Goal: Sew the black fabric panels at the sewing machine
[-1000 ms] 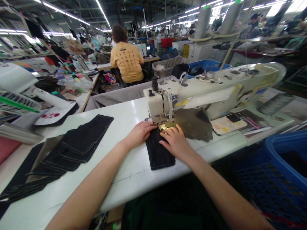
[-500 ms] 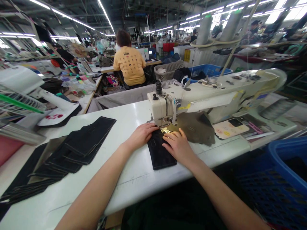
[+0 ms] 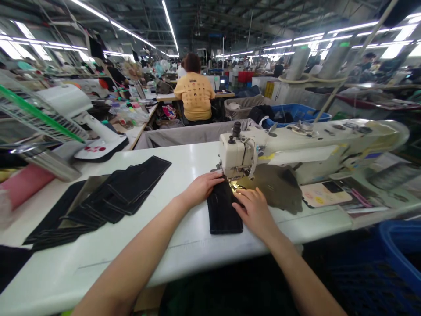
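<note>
A dark fabric piece lies on the white sewing table, its far end under the head of the sewing machine. My left hand rests along its left edge close to the needle area, fingers stretched out flat. On the right, my right hand lies with spread fingers on the piece's edge, beside a shiny gold metal guide. An olive-brown cloth piece sits under the machine arm, to the right of that hand. Whatever is under my fingertips is hidden.
Overlapping dark fabric pieces lie to the left. A white fan stands behind them. Right of the machine is a phone case with smiley faces; a blue basket stands below. A person in a yellow shirt sits ahead.
The view has swung left, so the scene sits farther right. The dark piece lies straighter toward me, and both hands remain on it near the needle.
</note>
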`<action>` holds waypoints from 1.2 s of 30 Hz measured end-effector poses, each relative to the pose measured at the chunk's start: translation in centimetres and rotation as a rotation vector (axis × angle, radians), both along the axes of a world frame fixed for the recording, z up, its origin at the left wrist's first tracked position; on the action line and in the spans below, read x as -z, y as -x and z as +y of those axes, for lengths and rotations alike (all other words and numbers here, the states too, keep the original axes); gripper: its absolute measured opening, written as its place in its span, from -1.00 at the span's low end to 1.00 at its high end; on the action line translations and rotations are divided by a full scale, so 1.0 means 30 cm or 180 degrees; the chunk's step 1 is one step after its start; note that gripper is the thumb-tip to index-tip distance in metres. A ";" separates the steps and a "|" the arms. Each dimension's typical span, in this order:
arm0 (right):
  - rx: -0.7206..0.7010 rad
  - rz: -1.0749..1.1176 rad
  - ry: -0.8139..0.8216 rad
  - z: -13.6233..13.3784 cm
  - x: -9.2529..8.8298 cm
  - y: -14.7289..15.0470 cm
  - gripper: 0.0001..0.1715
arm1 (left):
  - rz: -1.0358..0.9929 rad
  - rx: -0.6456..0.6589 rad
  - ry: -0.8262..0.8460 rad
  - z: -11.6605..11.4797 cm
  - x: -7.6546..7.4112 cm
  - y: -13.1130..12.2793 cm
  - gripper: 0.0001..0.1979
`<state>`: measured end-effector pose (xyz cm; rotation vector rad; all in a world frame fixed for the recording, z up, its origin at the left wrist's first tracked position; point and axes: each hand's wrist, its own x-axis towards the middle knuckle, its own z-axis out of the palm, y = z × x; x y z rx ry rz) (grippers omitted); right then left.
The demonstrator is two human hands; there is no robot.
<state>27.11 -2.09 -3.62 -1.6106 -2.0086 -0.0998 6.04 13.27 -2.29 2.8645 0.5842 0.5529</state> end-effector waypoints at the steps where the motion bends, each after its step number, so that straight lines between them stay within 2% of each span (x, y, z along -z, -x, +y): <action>1: 0.0057 0.0028 -0.0042 -0.012 0.002 -0.007 -0.70 | 0.0059 -0.0021 0.0003 -0.011 -0.008 0.012 -0.53; 3: 0.0155 0.0055 -0.0152 -0.032 0.011 -0.020 -0.69 | 0.0149 -0.0280 0.0024 -0.052 -0.036 0.036 -0.50; 4: 0.0183 0.0062 -0.0209 -0.039 0.018 -0.026 -0.69 | 0.0184 -0.0605 0.0031 -0.082 -0.055 0.046 -0.50; 7: 0.0209 0.0066 -0.0307 -0.048 0.039 -0.035 -0.68 | 0.0510 -0.2161 0.0050 -0.188 -0.117 0.060 -0.66; 8: 0.0199 0.0055 -0.0313 -0.048 0.044 -0.034 -0.68 | 0.0764 -0.2563 0.0108 -0.222 -0.134 0.060 -0.61; 9: 0.0182 0.0037 -0.0310 -0.046 0.048 -0.033 -0.68 | 0.1018 -0.2791 0.0190 -0.251 -0.147 0.059 -0.53; 11: 0.0142 -0.0008 -0.0302 -0.043 0.048 -0.029 -0.69 | 0.1343 -0.2809 0.0390 -0.291 -0.160 0.058 -0.49; 13: 0.0127 -0.0037 -0.0319 -0.042 0.044 -0.026 -0.70 | 0.1292 -0.2616 0.0550 -0.309 -0.154 0.059 -0.62; 17: 0.0109 -0.0067 -0.0400 -0.048 0.044 -0.030 -0.68 | 0.0443 -0.2458 0.0928 -0.301 -0.113 0.072 -0.94; 20: 0.0034 -0.0118 -0.0519 -0.052 0.058 -0.039 -0.65 | 0.0035 -0.2556 0.1136 -0.249 -0.106 0.115 -0.91; 22: -0.0025 -0.0160 -0.0607 -0.048 0.072 -0.045 -0.63 | 0.0006 -0.2676 0.1124 -0.181 -0.137 0.175 -0.91; 28: -0.0035 -0.0169 -0.0701 -0.038 0.081 -0.040 -0.63 | 0.0053 -0.3036 0.0683 0.075 -0.340 0.432 -0.89; 30: 0.0003 -0.0133 -0.0689 -0.041 0.073 -0.029 -0.65 | 0.0155 -0.3101 0.0545 0.128 -0.376 0.478 -0.87; 33: 0.0047 -0.0074 -0.0702 -0.049 0.053 -0.022 -0.70 | 0.0196 -0.3044 0.0255 0.138 -0.362 0.451 -0.75; 36: 0.0222 0.0001 -0.0643 -0.051 0.027 -0.048 -0.75 | 0.0252 -0.2570 -0.0101 0.055 -0.289 0.330 -0.68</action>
